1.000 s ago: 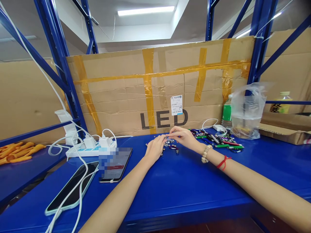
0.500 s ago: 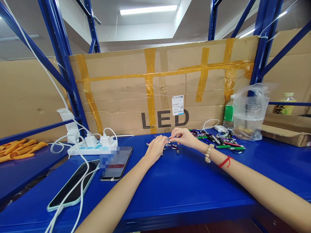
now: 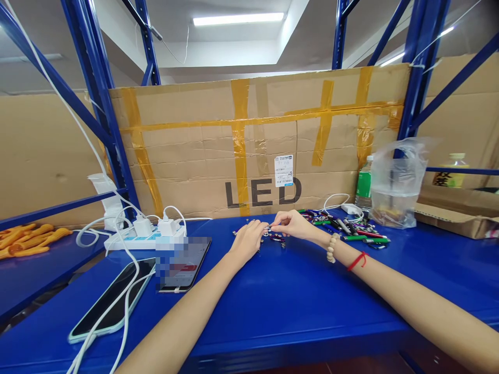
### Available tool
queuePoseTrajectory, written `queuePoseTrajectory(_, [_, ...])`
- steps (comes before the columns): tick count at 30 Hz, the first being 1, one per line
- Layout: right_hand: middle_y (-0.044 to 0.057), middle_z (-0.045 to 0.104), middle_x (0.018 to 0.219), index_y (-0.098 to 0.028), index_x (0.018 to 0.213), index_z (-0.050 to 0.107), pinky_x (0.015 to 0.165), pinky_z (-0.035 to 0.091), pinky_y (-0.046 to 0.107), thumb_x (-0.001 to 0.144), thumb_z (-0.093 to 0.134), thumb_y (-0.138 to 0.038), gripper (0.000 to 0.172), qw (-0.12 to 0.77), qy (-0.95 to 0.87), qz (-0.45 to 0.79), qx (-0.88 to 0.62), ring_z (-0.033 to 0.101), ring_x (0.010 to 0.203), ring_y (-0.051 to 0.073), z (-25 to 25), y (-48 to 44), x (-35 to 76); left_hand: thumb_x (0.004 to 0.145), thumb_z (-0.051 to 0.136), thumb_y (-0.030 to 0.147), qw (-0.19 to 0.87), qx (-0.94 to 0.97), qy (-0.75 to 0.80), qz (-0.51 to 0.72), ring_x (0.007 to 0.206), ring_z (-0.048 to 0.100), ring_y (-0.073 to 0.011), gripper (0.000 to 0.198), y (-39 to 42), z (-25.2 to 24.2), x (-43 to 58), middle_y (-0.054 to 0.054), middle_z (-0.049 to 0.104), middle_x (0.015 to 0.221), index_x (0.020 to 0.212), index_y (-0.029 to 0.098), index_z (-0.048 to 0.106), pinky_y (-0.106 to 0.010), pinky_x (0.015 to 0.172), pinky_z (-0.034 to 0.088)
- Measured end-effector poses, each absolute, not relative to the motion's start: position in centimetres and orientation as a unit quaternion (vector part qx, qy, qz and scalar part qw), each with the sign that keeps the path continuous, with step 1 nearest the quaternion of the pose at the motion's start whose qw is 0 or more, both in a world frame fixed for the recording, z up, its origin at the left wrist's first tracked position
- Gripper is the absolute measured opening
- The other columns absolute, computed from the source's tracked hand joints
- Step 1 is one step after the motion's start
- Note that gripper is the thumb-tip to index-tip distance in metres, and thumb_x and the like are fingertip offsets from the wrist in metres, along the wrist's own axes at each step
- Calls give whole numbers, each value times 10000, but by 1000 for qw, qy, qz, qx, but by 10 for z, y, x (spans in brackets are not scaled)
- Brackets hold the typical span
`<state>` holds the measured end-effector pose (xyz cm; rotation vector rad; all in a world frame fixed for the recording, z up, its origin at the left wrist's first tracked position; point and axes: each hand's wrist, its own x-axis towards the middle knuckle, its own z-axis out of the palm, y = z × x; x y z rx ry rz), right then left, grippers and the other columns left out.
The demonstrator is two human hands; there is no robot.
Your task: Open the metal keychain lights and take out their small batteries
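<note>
My left hand (image 3: pixel 249 240) is closed over a small scattered group of pieces, its fingertips close to those of my right hand. What it holds is mostly hidden. My right hand (image 3: pixel 290 225) is in a pinch, and a small shiny metal piece (image 3: pixel 267 229) shows between the two hands; it is too small to name. Several small dark pieces with bright metal ends (image 3: pixel 277 238) lie on the blue tabletop (image 3: pixel 307 296) under and beside my fingers. Right of my right hand spreads a heap of colourful pens (image 3: pixel 356 228), some green, some dark red or purple.
Left stand a white power strip (image 3: pixel 128 241) with chargers, a phone (image 3: pixel 113 301) under white cables, and a tablet-like device (image 3: pixel 189 265). Behind is a taped cardboard sheet (image 3: pixel 187 156). At right are a bottle (image 3: pixel 364 184), a plastic bag with a cup (image 3: pixel 395 192) and a cardboard tray (image 3: pixel 452 213).
Both hands stay close together over the small pieces, with only slight finger movement. The whole view has shifted a little; nothing is visibly put down.
</note>
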<state>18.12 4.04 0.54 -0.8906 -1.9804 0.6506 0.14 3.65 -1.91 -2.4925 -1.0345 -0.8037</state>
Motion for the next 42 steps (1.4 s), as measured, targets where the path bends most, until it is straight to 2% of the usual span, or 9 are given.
queuePoseTrajectory(13, [0, 541, 565, -107, 614, 625, 370, 371, 196, 564, 674, -450, 350, 423, -749, 315, -400, 452, 414, 58, 1, 38, 176, 884, 297, 232, 163, -867, -366, -297, 889, 526, -154, 278, 33, -17, 0, -42, 601, 926, 1021, 183, 534, -275, 804, 424])
queuePoseTrajectory(19, [-18, 518, 516, -112, 606, 592, 395, 384, 182, 566, 671, -461, 360, 421, -727, 348, -416, 450, 429, 56, 2, 37, 177, 881, 301, 208, 192, -866, -336, -315, 939, 524, -155, 313, 37, -21, 0, -43, 601, 978, 1139, 191, 477, -294, 861, 411])
queuePoseTrajectory(24, [-30, 481, 460, -123, 558, 543, 400, 376, 168, 590, 656, -471, 368, 409, -720, 365, -426, 451, 427, 57, 2, 34, 176, 878, 300, 201, 203, -870, -328, -307, 856, 540, -154, 278, 38, -21, 1, -42, 612, 895, 1034, 178, 529, -297, 837, 422])
queuePoseTrajectory(29, [-22, 500, 481, -121, 628, 587, 397, 380, 178, 612, 632, -490, 373, 418, -724, 349, -423, 447, 419, 60, 1, 35, 173, 879, 297, 215, 167, -861, -367, -309, 885, 538, -164, 258, 38, -20, 4, -45, 599, 942, 1018, 179, 512, -294, 787, 439])
queuePoseTrajectory(36, [22, 593, 713, -140, 833, 640, 397, 385, 196, 586, 680, -436, 388, 467, -774, 178, -390, 477, 414, 53, 4, 42, 179, 890, 262, 238, 83, -849, -397, -339, 986, 522, -151, 270, 35, -19, 9, -38, 570, 1066, 1068, 201, 462, -278, 814, 431])
queuePoseTrajectory(42, [30, 576, 725, -133, 711, 667, 387, 412, 209, 588, 681, -420, 313, 464, -788, 231, -333, 497, 407, 56, 8, 40, 180, 893, 250, 237, 41, -864, -365, -345, 950, 534, -146, 255, 31, -17, 7, -28, 582, 1032, 1015, 208, 472, -269, 802, 424])
